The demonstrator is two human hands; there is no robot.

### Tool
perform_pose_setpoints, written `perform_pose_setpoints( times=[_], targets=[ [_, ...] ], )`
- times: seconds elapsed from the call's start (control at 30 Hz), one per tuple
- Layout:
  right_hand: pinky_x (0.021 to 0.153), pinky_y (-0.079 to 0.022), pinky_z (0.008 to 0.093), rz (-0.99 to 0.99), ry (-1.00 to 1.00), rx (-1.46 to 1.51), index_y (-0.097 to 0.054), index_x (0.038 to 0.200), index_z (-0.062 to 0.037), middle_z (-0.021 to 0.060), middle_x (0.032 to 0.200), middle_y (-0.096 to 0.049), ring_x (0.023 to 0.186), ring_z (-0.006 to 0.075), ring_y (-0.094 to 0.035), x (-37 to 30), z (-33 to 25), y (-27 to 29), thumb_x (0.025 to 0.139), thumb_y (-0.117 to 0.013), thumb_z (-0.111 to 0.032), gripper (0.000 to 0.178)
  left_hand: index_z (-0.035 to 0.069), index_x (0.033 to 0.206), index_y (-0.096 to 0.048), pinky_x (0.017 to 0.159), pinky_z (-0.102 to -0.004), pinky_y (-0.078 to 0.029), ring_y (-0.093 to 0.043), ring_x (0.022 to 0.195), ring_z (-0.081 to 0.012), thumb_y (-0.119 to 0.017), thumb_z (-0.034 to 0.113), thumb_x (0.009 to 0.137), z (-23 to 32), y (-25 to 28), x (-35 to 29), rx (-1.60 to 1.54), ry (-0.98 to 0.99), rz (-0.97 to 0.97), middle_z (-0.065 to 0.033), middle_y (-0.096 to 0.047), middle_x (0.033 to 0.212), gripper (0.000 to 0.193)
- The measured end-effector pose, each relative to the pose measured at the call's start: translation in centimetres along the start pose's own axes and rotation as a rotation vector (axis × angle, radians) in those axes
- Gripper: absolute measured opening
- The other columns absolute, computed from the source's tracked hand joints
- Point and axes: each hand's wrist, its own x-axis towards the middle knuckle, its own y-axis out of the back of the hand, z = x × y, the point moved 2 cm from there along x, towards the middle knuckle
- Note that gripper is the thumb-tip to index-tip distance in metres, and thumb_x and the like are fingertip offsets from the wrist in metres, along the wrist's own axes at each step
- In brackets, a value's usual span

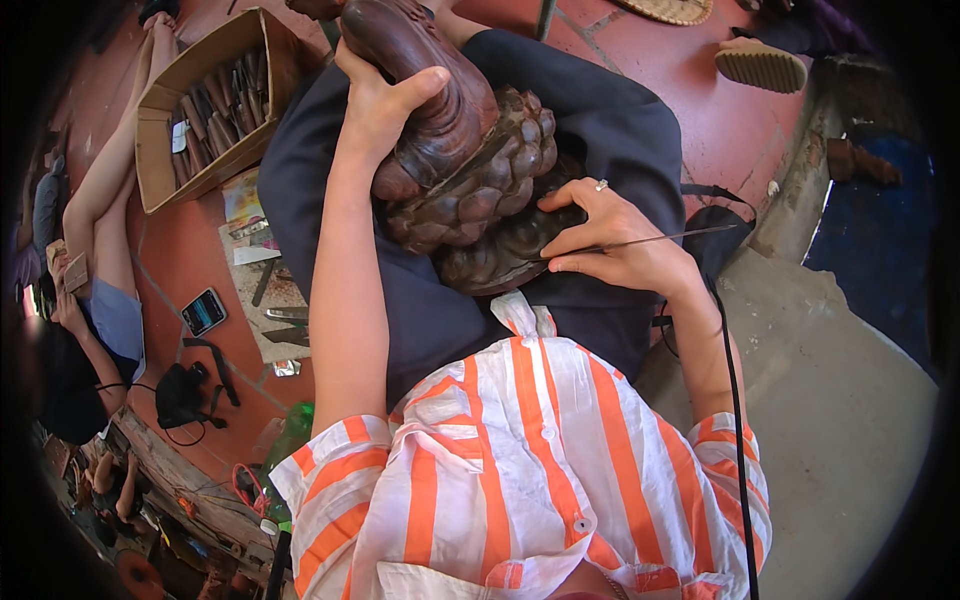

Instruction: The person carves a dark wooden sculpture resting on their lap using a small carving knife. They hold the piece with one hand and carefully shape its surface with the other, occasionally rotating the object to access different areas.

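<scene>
A dark brown carved wooden statue (425,50) lies tilted across my lap, on dark cloth. Its base (480,195) is carved with rounded, petal-like bumps and points toward me. My left hand (380,105) grips the statue's body from the left, thumb laid over the wood. At the base's right side, my right hand (615,235) pinches a thin metal tool (685,236), whose shaft sticks out to the right past the knuckles. The fingers touch or nearly touch the lower carving, and the tool's working tip is hidden there.
At upper left stands a cardboard box (155,150) of many slim tools. Blades (288,325) lie on a mat beside a phone (204,312) and a black pouch (185,395). A green bottle (290,435) is by my left elbow. A cable (735,400) hangs at right. Another person (110,220) sits left.
</scene>
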Motion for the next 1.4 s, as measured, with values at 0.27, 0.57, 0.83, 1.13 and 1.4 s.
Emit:
perform_pose_setpoints(
  times=[0.27,0.57,0.83,1.13,1.4],
  targets=[
    [0.094,-0.042,0.0419,-0.013,-0.02,0.167,-0.071,0.087,-0.0008,0.0163,0.113,-0.065,0.106,0.0319,-0.059,-0.4,1.2,0.7,0.078,-0.072,-0.011,0.013,-0.004,0.142,-0.006,0.104,-0.0365,-0.037,-0.039,0.125,-0.0255,-0.081,0.038,0.069,0.2,-0.2,0.0,0.0,-0.005,0.005,-0.0186,-0.03,0.134,0.113],
    [0.092,-0.044,0.0382,-0.042,-0.034,0.285,-0.071,0.088,-0.0005,0.0153,0.113,-0.064,0.107,0.0304,-0.058,-0.6,3.0,0.8,0.077,-0.074,-0.012,0.016,-0.006,0.143,-0.003,0.104,-0.0368,-0.038,-0.039,0.126,-0.0268,-0.082,0.036,0.068,0.0,-0.1,0.1,0.004,-0.019,0.009,-0.0197,-0.029,0.134,0.116],
    [0.088,-0.046,0.0403,-0.096,0.155,0.022,-0.072,0.087,-0.0041,0.0152,0.11,-0.063,0.101,0.0323,-0.059,0.9,0.3,0.4,0.075,-0.075,-0.013,0.015,-0.006,0.142,-0.003,0.104,-0.0369,-0.038,-0.04,0.125,-0.0265,-0.082,0.036,0.068,0.0,0.0,0.1,0.011,0.003,-0.01,-0.0198,-0.029,0.134,0.117],
    [0.085,-0.048,0.0399,-0.178,0.134,0.071,-0.067,0.085,-0.0021,0.0154,0.112,-0.063,0.1,0.0325,-0.061,1.0,1.4,1.4,0.078,-0.072,-0.012,0.013,-0.006,0.141,-0.004,0.104,-0.0361,-0.038,-0.04,0.124,-0.0259,-0.082,0.038,0.068,-0.1,0.0,0.0,0.014,-0.007,-0.002,-0.0199,-0.029,0.134,0.115],
    [0.084,-0.049,0.0408,-0.234,0.063,0.207,-0.068,0.088,0.0,0.0187,0.116,-0.063,0.102,0.0362,-0.061,0.9,2.6,1.9,0.075,-0.074,-0.009,0.017,-0.006,0.142,-0.003,0.104,-0.0371,-0.038,-0.04,0.126,-0.0272,-0.082,0.04,0.068,0.2,-0.3,0.0,-0.009,-0.018,-0.009,-0.0205,-0.029,0.135,0.117]
  ],
)
